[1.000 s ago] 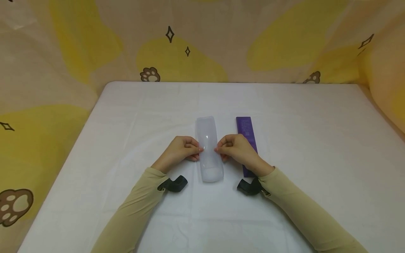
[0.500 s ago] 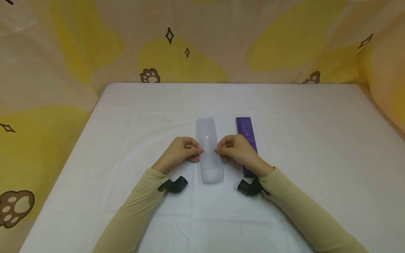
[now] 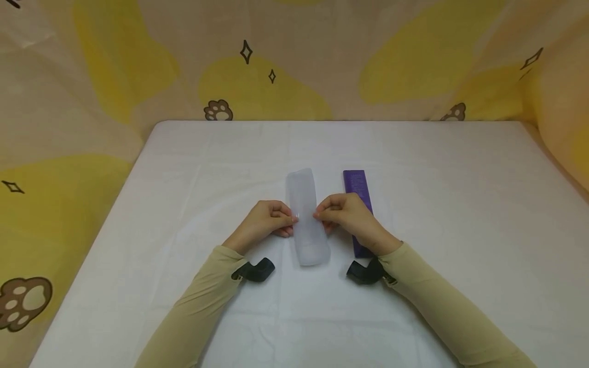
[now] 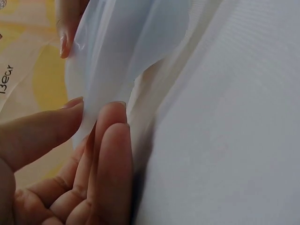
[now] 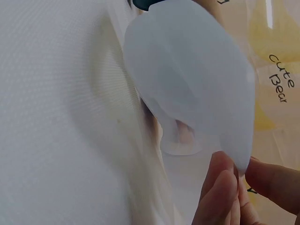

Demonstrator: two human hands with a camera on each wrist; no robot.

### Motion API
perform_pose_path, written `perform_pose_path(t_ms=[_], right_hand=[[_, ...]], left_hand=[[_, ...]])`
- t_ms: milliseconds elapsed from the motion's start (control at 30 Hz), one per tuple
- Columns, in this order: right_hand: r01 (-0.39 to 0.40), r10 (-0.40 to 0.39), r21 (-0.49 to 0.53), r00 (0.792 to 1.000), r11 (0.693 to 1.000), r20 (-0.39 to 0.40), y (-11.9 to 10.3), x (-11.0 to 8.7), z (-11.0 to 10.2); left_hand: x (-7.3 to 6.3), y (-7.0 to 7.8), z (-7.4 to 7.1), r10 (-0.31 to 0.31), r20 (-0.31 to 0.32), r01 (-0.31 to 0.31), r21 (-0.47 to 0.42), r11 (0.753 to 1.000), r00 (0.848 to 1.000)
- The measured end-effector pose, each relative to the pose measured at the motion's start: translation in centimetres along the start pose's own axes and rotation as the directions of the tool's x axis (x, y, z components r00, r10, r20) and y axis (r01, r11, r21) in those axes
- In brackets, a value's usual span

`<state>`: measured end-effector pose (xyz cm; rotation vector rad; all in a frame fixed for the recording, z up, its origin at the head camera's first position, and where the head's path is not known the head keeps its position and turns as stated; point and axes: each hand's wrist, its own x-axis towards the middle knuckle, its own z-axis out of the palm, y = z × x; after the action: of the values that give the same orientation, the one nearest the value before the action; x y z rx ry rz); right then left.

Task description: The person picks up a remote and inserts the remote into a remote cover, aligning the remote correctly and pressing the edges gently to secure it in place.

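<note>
A long translucent, milky-white silicone sleeve point(image 3: 307, 237), shaped like a remote control cover, stands lengthwise between the hands in the head view. My left hand point(image 3: 264, 220) pinches its left edge between thumb and fingers. Opposite, the right hand point(image 3: 347, 217) pinches the right edge at about mid-length. The left wrist view shows the soft sleeve point(image 4: 126, 42) curving between the fingers, with fingertips of the other hand farther up. In the right wrist view, the sleeve point(image 5: 187, 65) bends into folds and has an opening low down, through which a fingertip shows.
A flat purple box point(image 3: 358, 185) with small print lies right of the sleeve, partly under the right hand and wrist in the head view. White cloth covers the table point(image 3: 437, 204). Black wrist cameras point(image 3: 259, 270) jut inward from both sleeves. A patterned curtain point(image 3: 294, 87) hangs behind.
The translucent sleeve has shifted slightly, its near end swinging right, and its surface now looks bent rather than flat. Both hands have moved a little with it. The purple box stays put.
</note>
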<state>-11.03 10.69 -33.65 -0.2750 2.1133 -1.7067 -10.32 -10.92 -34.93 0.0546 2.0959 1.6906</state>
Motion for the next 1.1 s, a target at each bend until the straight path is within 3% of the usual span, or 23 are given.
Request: perform_pose_path(t_ms=[167, 367, 433, 667, 833, 1100], right_hand=[[0.009, -0.008, 0.058, 1.000, 0.998, -0.011, 0.0, 0.1, -0.2], [0.030, -0.030, 0.072, 1.000, 0.997, -0.005, 0.1, 0.0, -0.1], [0.036, -0.036, 0.073, 0.999, 0.997, 0.000, 0.1, 0.0, 0.0], [0.048, -0.052, 0.074, 0.998, 0.996, 0.043, -0.3, -0.4, 0.3], [0.043, -0.048, 0.074, 0.997, 0.996, 0.061, -0.4, -0.5, 0.4], [0.027, -0.033, 0.076, 0.996, 0.997, 0.089, -0.1, -0.5, 0.6]], left_hand=[[-0.2, 0.2, 0.2, 0.015, 0.009, -0.015, 0.023, 1.000, 1.000], [-0.4, 0.4, 0.5, 0.042, -0.046, -0.031, 0.219, 0.975, 0.998], [-0.5, 0.5, 0.7, 0.066, -0.061, -0.049, 0.248, 0.967, 0.996], [-0.6, 0.8, 1.6, 0.163, -0.032, -0.157, 0.138, 0.978, 0.986], [-0.7, 1.0, 2.0, 0.162, -0.039, -0.158, 0.082, 0.984, 0.986], [-1.0, 1.2, 2.4, 0.155, -0.042, -0.150, 0.102, 0.983, 0.987]])
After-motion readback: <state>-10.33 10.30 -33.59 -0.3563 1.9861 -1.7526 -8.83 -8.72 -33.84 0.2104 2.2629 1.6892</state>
